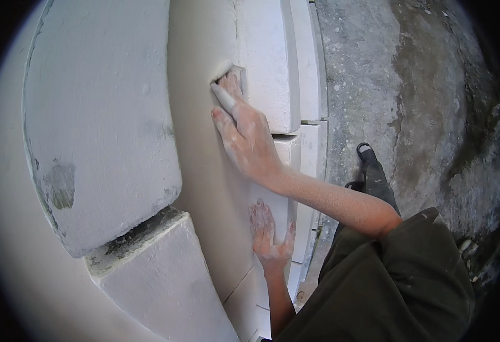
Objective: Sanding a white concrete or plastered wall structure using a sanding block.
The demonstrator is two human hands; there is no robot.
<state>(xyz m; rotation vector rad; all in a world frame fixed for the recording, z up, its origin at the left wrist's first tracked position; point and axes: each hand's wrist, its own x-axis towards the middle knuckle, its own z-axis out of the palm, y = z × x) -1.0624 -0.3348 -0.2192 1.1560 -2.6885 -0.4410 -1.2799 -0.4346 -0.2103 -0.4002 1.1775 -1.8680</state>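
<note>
My right hand (250,137), coated in pale dust, presses a folded, curled sheet that looks like sandpaper (225,96) against the white wall (207,171). Its fingers lie over the sheet, partly hidden by the curled edges, with the thumb apart against the wall. Lower down, my left hand (271,239) rests on a white wall block (280,209), holding nothing. Its fingers point up the picture and its thumb is spread to the right. White dust covers this hand too.
Thick white raised blocks (104,119) stand out along the left, with a dark gap (137,235) between two of them. A dark grey patch (60,184) marks one block. At right lies a stained, cracked concrete floor (361,77), with my foot (364,149) on it.
</note>
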